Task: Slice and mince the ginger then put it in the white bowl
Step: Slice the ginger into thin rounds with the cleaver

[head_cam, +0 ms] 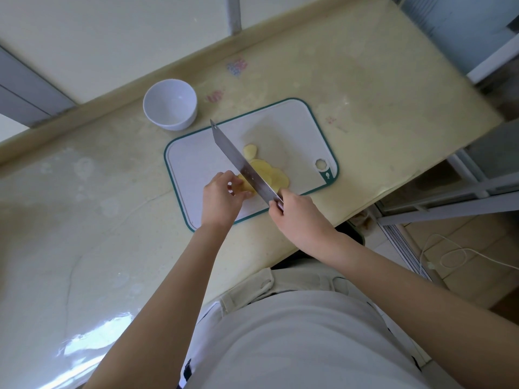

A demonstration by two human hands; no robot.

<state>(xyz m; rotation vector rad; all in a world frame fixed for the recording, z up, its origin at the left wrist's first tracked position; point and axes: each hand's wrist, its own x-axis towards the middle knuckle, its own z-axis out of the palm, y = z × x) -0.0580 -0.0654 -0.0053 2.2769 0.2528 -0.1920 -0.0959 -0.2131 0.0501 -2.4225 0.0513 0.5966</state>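
Pale yellow counter [365, 94] fills most of the view, seen from above by a person standing at its near edge, with a cream wall [112, 37] behind it. On the counter lies a white board [295, 119] with a teal rim, set at an angle. A white bowl [170, 105] stands upright on the counter near the board's far left corner, apart from it.

The left hand [222, 195] sits over the near part of the board. Its fingers and thumb are curled round a chunk of ginger [247, 186], holding it down on the board. The right hand [297, 214] is wrapped tight round the handle of a knife [238, 158]; the handle is almost wholly hidden inside the fist. The knife is a broad steel cleaver. Its blade stands on edge and runs from the right hand across the board, pointing toward the bowl. It passes just beside the left fingertips, against the ginger. Whether the edge reaches the board cannot be told.

On the right side of the blade, pale yellow slices [273, 176] lie flat and overlapping on the board, close against the steel. A lone slice [250, 151] lies farther along the blade, also on its right side.

Beyond the counter's right end, a tiled floor [477, 290] shows, with a white cable [491, 258] looped on it.
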